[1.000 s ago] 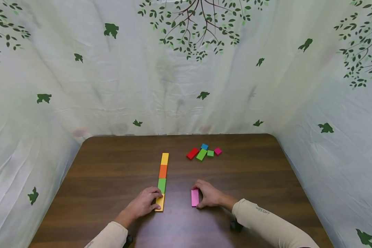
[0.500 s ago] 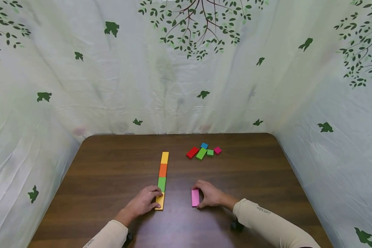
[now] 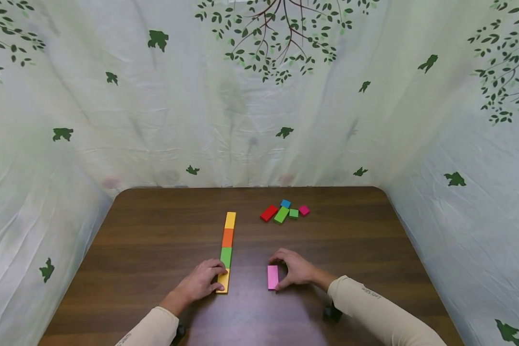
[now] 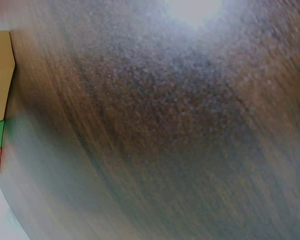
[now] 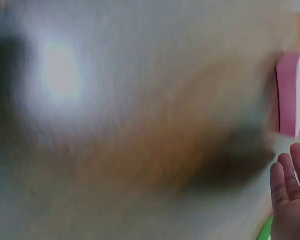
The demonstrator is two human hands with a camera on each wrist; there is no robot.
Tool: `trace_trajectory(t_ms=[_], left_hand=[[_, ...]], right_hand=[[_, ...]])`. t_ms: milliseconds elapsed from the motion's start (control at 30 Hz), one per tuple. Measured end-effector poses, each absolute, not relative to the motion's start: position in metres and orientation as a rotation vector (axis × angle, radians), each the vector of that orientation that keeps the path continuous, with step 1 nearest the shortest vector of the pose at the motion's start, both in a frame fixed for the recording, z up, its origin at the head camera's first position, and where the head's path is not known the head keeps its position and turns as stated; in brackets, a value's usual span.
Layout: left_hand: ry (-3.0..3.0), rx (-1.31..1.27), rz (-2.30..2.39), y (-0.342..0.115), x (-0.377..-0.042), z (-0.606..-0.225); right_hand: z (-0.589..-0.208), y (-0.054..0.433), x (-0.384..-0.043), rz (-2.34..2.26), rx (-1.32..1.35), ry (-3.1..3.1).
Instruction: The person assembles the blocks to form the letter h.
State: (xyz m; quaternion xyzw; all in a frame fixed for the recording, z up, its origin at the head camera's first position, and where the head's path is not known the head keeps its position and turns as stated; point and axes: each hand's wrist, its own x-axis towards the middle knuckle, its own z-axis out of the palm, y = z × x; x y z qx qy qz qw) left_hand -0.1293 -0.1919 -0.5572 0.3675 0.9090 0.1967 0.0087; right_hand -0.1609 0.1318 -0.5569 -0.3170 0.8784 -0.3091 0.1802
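A line of flat blocks runs away from me: a near yellow block [image 3: 223, 279], a green block [image 3: 226, 257], an orange block [image 3: 227, 238] and a far yellow block [image 3: 230, 220]. My left hand [image 3: 199, 282] pinches the near yellow block between thumb and fingers; that hand is out of sight in the left wrist view. To the right lies a pink block [image 3: 272, 278]. Around its right side, my right hand [image 3: 297, 270] has its fingers spread, the thumb close to the near corner. The right wrist view shows loose fingers [image 5: 292, 175] apart from the pink block.
Farther back on the brown table [image 3: 328, 230] lie a red block [image 3: 268, 213], a green block [image 3: 281, 215], a blue block [image 3: 286, 203], a small green block [image 3: 293, 213] and a magenta block [image 3: 304, 210]. A leaf-patterned curtain [image 3: 251, 158] hangs behind the table.
My right fingers have lifted and spread away from the pink block's far end, and that hand has shifted slightly right. The left hand stays on the near yellow block.
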Motion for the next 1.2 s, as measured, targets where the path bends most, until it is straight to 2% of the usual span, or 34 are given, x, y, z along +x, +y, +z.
trace_trajectory(t_ms=[167, 633, 900, 1200], left_hand=[[2.833, 1.151, 0.615, -0.192, -0.129, -0.556], [2.819, 1.124, 0.583, -0.190, -0.127, -0.557], [2.847, 1.221, 0.637, -0.193, -0.128, -0.560], [2.846, 1.260, 0.643, -0.194, -0.130, -0.559]], right_hand=[[-0.553, 0.140, -0.183, -0.942, -0.786, 2.517], [-0.546, 0.147, -0.272, -0.837, -0.531, 2.744], [-0.542, 0.140, -0.292, -0.710, -0.423, 2.815], [-0.547, 0.132, -0.299, -0.562, -0.343, 2.811]])
